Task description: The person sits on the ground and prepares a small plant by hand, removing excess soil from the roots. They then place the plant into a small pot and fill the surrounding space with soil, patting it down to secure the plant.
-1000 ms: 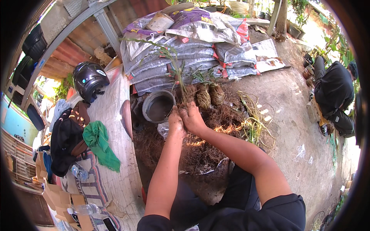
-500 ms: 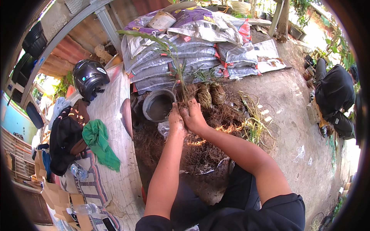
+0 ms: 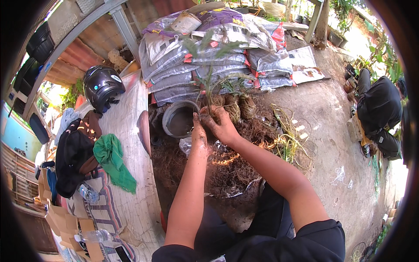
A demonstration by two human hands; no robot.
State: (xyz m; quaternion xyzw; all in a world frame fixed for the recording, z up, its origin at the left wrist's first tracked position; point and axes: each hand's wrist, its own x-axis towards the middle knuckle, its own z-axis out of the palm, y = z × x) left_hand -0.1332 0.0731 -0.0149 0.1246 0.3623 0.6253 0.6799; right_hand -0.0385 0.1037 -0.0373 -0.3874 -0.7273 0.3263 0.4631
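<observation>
Clasping a plant (image 3: 209,86), both hands (image 3: 199,134) (image 3: 222,125), apparently low down

Bucket (image 3: 165,121) L, plant (image 3: 209,89) + sacks (image 3: 235,60) fwd block — floor (image 3: 323,144) R passable.

Upper plant leaves (image 3: 226,47) blurred (outlines indistinct)
</observation>
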